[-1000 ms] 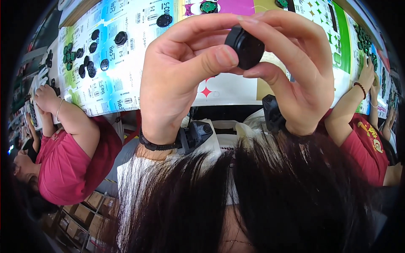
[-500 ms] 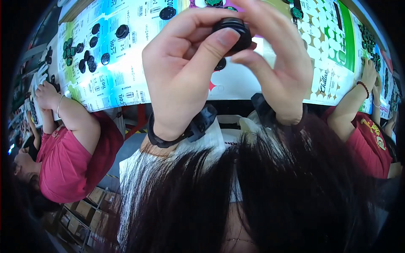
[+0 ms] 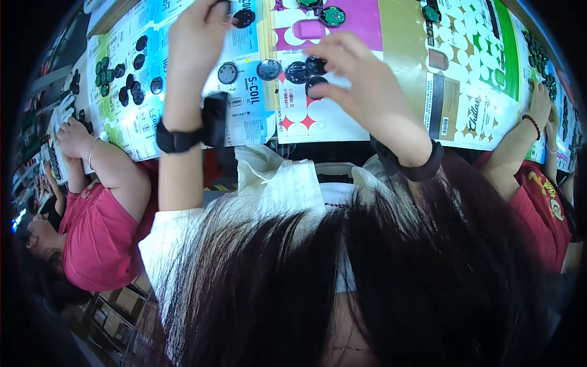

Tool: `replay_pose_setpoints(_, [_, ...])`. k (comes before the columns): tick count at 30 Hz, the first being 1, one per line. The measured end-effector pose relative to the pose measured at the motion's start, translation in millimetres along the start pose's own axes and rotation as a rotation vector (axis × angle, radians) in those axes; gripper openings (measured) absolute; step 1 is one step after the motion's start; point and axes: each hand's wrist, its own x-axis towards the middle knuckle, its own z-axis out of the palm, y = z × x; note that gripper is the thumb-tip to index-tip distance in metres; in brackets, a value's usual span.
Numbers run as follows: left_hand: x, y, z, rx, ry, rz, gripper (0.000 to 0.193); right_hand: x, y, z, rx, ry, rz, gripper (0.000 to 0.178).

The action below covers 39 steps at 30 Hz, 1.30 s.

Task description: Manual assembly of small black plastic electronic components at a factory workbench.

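My left hand (image 3: 199, 40) is at the upper edge of the table, slightly blurred, its fingertips partly cut off by the frame. Its fingers are curled round a dark round part (image 3: 224, 7), of which little shows. A black disc (image 3: 245, 18) lies right beside these fingers. My right hand (image 3: 367, 85) is spread over a small group of black discs, thumb and fingers apart. Its thumb is at the nearest black disc (image 3: 314, 85), and its fingertips are by another disc (image 3: 317, 65). Left of them lie a wider black disc (image 3: 297, 72) and a dark glossy disc (image 3: 269, 70).
Printed cardboard sheets (image 3: 397, 125) cover the table. A black disc with holes (image 3: 228, 73) lies near my left wrist. Several black and green discs (image 3: 131, 85) are at the left. Green circuit discs (image 3: 332, 16) lie at the far side. Co-workers in red (image 3: 104, 238) sit on both sides.
My hands have moved apart from the black round part they held together. The left went up and left; the right came down to the discs, which are now uncovered.
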Motion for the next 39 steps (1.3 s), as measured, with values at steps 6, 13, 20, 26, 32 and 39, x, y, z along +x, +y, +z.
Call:
replay_pose_setpoints(6, [26, -57, -15, 0.641, 0.014, 0.293, 0.031, -4, 0, 0, -0.284, -0.276, -0.036, 0.036])
replay_pose_setpoints(13, [36, 41, 45, 0.408, -0.176, 0.341, 0.034, -5, -6, -10, -0.415, -0.308, -0.059, 0.026])
replay_pose_setpoints(20, [61, 23, 65, 0.115, -0.341, 0.139, 0.022, -8, 10, -18, -0.293, -0.115, 0.011, 0.018])
replay_pose_setpoints(26, [44, 36, 42, -0.122, -0.318, 0.016, 0.017, -8, 6, -48, -0.036, 0.118, 0.156, 0.02])
replay_pose_setpoints(32, [24, 37, 53, -1.346, -0.429, 0.307, 0.012, -8, -6, -56, 0.405, 0.254, 0.199, 0.021])
replay_pose_setpoints(39, [-17, 78, 66, -1.013, 0.002, -0.295, 0.021, -1, -16, -50, 0.657, 0.322, 0.157, 0.024])
